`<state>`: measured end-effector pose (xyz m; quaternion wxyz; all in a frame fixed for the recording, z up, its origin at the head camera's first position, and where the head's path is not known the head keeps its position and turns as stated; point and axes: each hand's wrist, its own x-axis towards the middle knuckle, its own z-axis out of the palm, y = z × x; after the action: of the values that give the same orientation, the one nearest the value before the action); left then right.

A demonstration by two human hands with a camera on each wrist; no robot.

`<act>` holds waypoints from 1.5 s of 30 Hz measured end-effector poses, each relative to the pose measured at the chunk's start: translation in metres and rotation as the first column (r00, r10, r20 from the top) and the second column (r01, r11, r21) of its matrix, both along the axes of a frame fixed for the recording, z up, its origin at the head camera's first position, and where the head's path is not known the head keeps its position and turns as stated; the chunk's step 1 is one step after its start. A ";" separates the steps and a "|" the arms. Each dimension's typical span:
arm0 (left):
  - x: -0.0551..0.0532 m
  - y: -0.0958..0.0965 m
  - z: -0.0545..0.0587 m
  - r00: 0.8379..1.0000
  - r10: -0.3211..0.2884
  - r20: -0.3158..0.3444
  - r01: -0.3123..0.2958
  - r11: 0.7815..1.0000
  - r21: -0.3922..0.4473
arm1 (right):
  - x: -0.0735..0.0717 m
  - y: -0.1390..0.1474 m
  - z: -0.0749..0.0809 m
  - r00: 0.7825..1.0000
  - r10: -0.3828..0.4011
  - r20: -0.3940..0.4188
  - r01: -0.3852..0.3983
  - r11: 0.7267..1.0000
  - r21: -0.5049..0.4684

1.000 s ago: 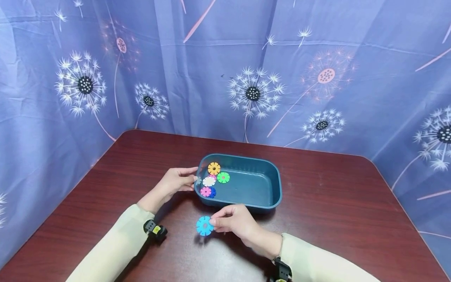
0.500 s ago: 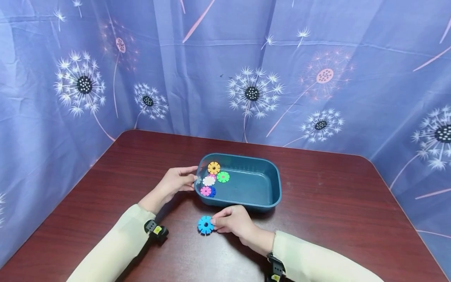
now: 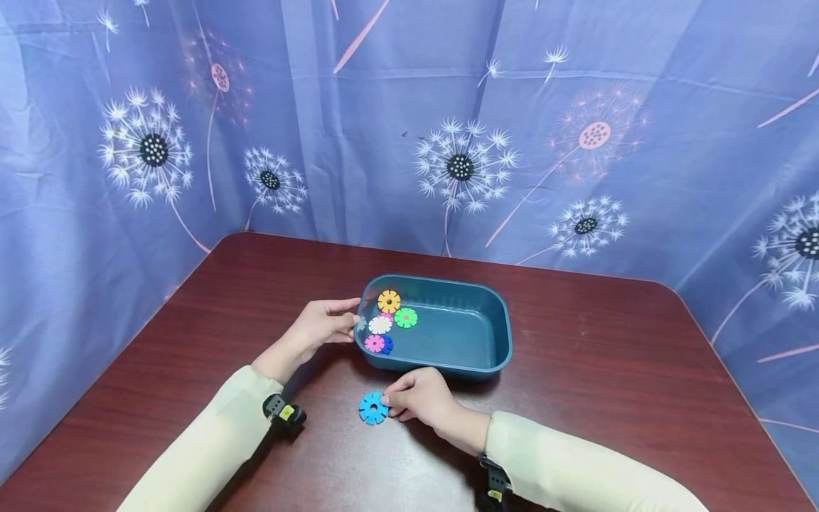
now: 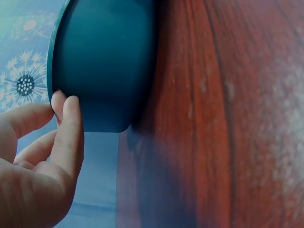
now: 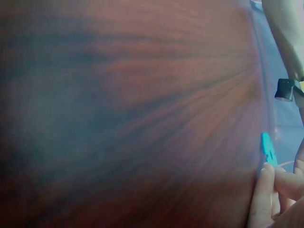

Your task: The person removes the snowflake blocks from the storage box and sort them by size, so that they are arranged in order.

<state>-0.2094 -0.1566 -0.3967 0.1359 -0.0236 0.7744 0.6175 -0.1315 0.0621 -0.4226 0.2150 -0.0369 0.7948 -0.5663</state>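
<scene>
My left hand (image 3: 320, 329) holds the left end of a dark teal plastic tub (image 3: 461, 370), thumb and fingers at its rim; the left wrist view shows this grip (image 4: 52, 161) close up. In front of the tub, my right hand (image 3: 425, 400) pinches a light blue notched plastic disc (image 3: 366, 409) by its right edge, between thumb and fingers. The right wrist view catches that disc (image 5: 267, 145) edge-on above the fingertips. Grouped at the tub's left end lie an orange disc (image 3: 384, 296), a green disc (image 3: 409, 313), a white disc (image 3: 380, 326), a pink disc (image 3: 370, 344) and a dark blue disc (image 3: 387, 347).
The tub stands on a dark red-brown wooden table (image 3: 595, 398) with rounded far corners. A blue curtain (image 3: 384, 142) with dandelion prints hangs behind the table and along its sides. Each wrist wears a black strap with a small camera (image 3: 291, 419).
The blue disc has moved very slightly right and turned a little in my right fingers. My right forearm has shifted left. The left hand and the tub stay put.
</scene>
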 end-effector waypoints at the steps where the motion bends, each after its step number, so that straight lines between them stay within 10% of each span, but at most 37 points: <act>1: 0.000 0.000 0.000 1.000 0.001 0.001 -0.001 1.000 -0.003 | 0.000 0.000 0.000 1.000 0.005 -0.005 -0.005 1.000 0.003; 29: -0.001 -0.002 -0.001 1.000 -0.013 0.007 0.013 1.000 0.026 | 0.003 -0.001 0.007 0.969 0.202 -0.144 -0.189 0.977 0.099; 37: -0.001 -0.002 -0.002 1.000 -0.017 0.009 0.017 1.000 0.015 | -0.006 0.018 0.056 0.913 0.407 -0.009 -0.405 0.910 0.087; 45: -0.002 -0.002 -0.001 1.000 -0.017 0.013 0.017 0.999 0.035 | -0.058 0.037 0.118 0.885 0.466 -0.008 -0.456 0.870 0.187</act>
<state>-0.2114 -0.1585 -0.3977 0.1468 -0.0187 0.7626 0.6297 -0.1897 0.0988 -0.3045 0.3254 -0.2208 0.8163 -0.4232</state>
